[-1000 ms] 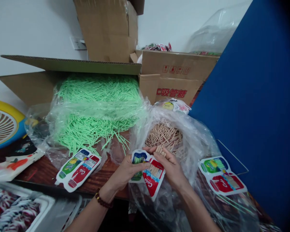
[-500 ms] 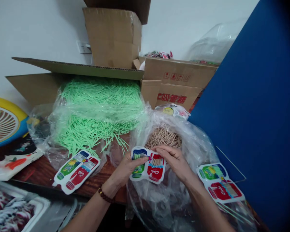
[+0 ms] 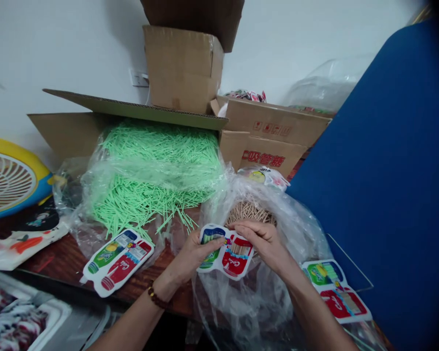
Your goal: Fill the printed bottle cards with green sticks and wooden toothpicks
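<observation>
The cardboard box [image 3: 265, 155] reads "吸管糖"; the red packet [image 3: 122, 265] reads "Cola".

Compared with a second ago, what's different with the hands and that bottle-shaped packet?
The packet tipped from hanging down to nearly level. The brown sticks, earlier poking out by the right hand, now sit inside its red half. The left hand still grips it; the other packet hasn't moved.

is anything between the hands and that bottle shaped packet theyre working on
Nothing visible. The left hand grips the bottle-shaped packet at its green side, and the right hand pinches its red side from above, both in direct contact. The clear plastic bag of tan sticks lies behind and below the packet, not between.
</observation>
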{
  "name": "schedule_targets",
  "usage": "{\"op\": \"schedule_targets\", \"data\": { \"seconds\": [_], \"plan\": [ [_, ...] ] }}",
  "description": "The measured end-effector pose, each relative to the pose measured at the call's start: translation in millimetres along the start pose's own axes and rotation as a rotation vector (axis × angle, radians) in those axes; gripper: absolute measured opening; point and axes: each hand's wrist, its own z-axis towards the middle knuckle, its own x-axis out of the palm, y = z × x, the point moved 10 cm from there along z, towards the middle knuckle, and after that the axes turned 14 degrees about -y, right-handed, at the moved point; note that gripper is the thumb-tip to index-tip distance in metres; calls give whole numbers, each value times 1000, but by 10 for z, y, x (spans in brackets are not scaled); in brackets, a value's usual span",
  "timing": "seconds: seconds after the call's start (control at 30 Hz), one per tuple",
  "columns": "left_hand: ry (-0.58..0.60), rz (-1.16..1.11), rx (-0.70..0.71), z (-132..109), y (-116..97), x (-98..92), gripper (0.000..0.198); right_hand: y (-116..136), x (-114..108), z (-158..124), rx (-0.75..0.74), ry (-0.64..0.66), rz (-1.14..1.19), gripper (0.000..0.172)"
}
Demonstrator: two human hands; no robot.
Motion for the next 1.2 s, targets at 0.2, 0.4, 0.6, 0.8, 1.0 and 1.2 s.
{"op": "schedule_targets", "data": {
  "seconds": [0.2,0.4,0.6,0.8,1.0,1.2],
  "plan": [
    [-11,-69,-27,-11,-94,-129,19,263,115,-121,-159,225,-193,30],
    [4,-33,3,-19,-147,-116,19,-120,91,-145,136,56,128,31],
    [-11,-86,-71,0,-61,-179,19,-596,366,-293,450,-78,484,30],
    [-52,-15,-105,50,-24,-232,19,-653,345,-328,421,-157,515,27],
    [-37,18,-96,67,-5,-128,21,-789,297,-358,474,-222,623,32],
    [-8,88,-119,74,76,-73,27,-770,173,-404,436,-263,612,30]
  ]
}}
